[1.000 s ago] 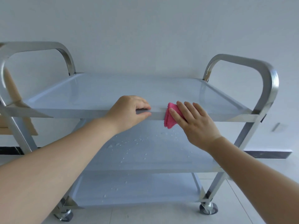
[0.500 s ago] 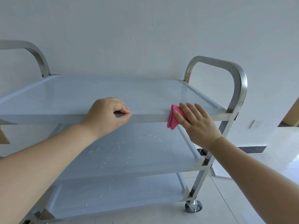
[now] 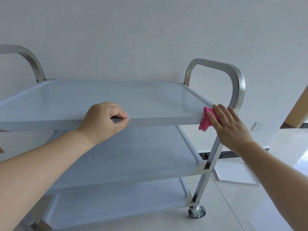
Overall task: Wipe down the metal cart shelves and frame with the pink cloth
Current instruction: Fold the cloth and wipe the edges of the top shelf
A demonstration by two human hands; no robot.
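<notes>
A three-shelf metal cart stands against the wall, its top shelf (image 3: 103, 99) level with my hands. My left hand (image 3: 105, 120) grips the front rim of the top shelf, fingers curled over the edge and thumb under it. The pink cloth (image 3: 205, 121) is bunched at the shelf's front right corner, by the upright of the right handle (image 3: 236, 84). My right hand (image 3: 229, 126) presses the cloth against that corner with straight fingers. Water drops lie on the middle shelf (image 3: 141, 157) and the bottom shelf (image 3: 106, 204).
A white wall rises right behind the cart. The left handle (image 3: 28, 59) curves up at the far left. A caster wheel (image 3: 196, 211) sits on glossy white floor tiles at the front right. A wall socket (image 3: 258, 126) and a wooden edge (image 3: 298, 107) lie to the right.
My right hand has slid the pink cloth rightward along the top shelf's front rim to its right corner. My left hand keeps its grip on the rim. The view has turned right.
</notes>
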